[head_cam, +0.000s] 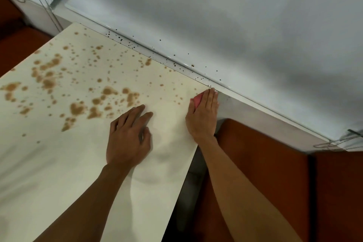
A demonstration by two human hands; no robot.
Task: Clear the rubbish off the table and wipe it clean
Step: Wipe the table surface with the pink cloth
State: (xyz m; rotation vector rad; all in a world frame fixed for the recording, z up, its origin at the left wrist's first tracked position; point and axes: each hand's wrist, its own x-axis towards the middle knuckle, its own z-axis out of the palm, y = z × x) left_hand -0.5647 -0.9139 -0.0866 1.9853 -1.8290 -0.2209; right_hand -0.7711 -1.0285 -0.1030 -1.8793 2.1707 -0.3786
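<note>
Your right hand (203,116) lies flat with straight fingers together, pressing a pink cloth (197,99) onto the bench (59,163) at its far right corner, fingertips just reaching the edge by the white ledge (245,92). Your left hand (128,135) rests palm down on the bench just to its left, fingers loosely spread and holding nothing. Brown spills (78,108) cover the left and far part of the bench, well apart from the cloth. Dark specks (176,61) dot the ledge. An orange seat (265,163) stands to the right.

R hand (203,113) flat on pink cloth (197,100) at table (59,163) corner, L hand (128,135) flat, brown spills (78,108).
</note>
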